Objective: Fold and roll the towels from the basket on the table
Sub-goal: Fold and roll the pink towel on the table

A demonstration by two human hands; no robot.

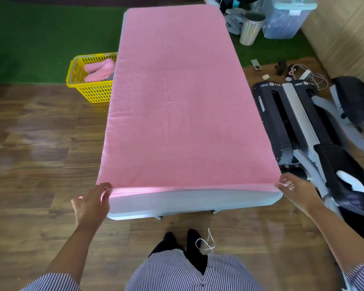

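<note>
Big pink terry towel [183,97] is laid flat the whole length of the white padded table [189,201], pretty much covering the top, and it looks smooth apart from a few faint creases. I've got a near corner in each hand: my left hand [91,203] has its fingers curled round the left corner, and my right hand [293,190] is pinching the right corner between thumb and fingertips. Both corners sit right at the table's near edge.

So I'd say I'm at the spreading-out stage, right before the first fold. Next move, I reckon, is lifting both corners together and carrying them up to the far end, keeping the side edges lined up so the fold comes out square.

The yellow plastic mesh basket [88,91] sits on the floor to the left of the table, touching or nearly so, with more pink towels [99,70] bundled inside, so plenty left to do.
</note>
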